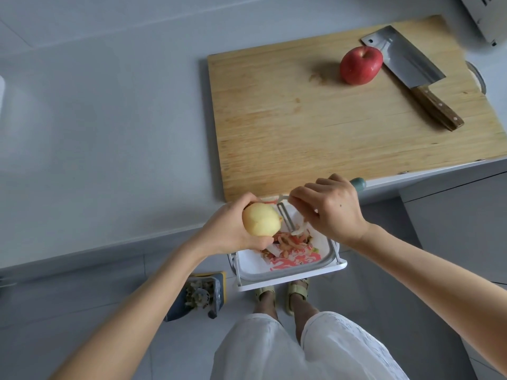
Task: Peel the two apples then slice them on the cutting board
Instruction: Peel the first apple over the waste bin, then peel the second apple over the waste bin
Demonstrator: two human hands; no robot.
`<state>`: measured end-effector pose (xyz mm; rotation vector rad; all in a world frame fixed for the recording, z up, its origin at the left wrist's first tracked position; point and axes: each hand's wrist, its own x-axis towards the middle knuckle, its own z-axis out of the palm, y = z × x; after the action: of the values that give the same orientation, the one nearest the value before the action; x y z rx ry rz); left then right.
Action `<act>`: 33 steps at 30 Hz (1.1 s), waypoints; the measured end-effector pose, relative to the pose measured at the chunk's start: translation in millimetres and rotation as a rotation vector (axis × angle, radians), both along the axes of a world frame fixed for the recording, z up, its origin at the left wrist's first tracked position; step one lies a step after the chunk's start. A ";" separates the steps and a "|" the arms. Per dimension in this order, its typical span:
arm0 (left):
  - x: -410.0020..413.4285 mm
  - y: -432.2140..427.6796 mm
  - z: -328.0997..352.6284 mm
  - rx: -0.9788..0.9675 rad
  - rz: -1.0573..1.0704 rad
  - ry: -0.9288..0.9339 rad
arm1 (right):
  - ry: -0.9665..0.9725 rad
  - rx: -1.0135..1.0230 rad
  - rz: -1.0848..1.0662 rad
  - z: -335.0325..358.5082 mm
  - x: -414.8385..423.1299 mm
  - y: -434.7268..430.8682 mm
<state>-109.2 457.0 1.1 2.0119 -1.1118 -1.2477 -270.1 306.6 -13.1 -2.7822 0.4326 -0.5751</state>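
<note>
My left hand (233, 229) grips a pale, peeled apple (262, 219) over a white bin hung from the counter edge. My right hand (329, 209) holds a peeler (285, 218) just right of that apple, blade pointing down, its teal handle end sticking out past the knuckles. A strip of peel hangs from the blade. A whole red apple (360, 65) stands on the wooden cutting board (315, 127) at the back right, touching the blade of a cleaver (411, 72) with a wooden handle.
The white bin (290, 272) below my hands holds red and pale peel strips. Grey countertop (109, 119) stretches left of the board. On the floor stands a blue and yellow box (197, 296) of scraps. My feet in sandals are under the bin.
</note>
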 end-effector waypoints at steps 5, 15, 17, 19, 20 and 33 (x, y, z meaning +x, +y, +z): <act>2.1 12.6 0.3 -0.095 0.083 0.080 | 0.237 0.333 -0.227 -14.5 -8.4 6.0; -2.4 12.4 -4.5 -0.178 0.255 0.308 | 0.723 0.282 -0.430 -50.4 -24.1 39.6; -0.6 7.6 -9.0 -0.170 0.384 0.516 | 0.607 0.402 -0.461 -52.3 -21.5 36.6; 3.0 -0.9 -15.5 -0.164 0.492 0.679 | 0.464 0.561 -0.490 -46.0 -15.2 31.2; 4.9 -6.6 -18.6 -0.155 0.535 0.745 | 0.397 0.678 -0.504 -40.7 -11.9 26.9; 55.5 -150.4 -21.1 -0.076 0.676 0.565 | -0.046 1.335 -0.695 0.7 23.5 -76.7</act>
<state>-53.7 306.7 -20.0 1.6032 -0.1765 -1.2419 -246.6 229.8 -12.3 -1.3061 1.2163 -0.2677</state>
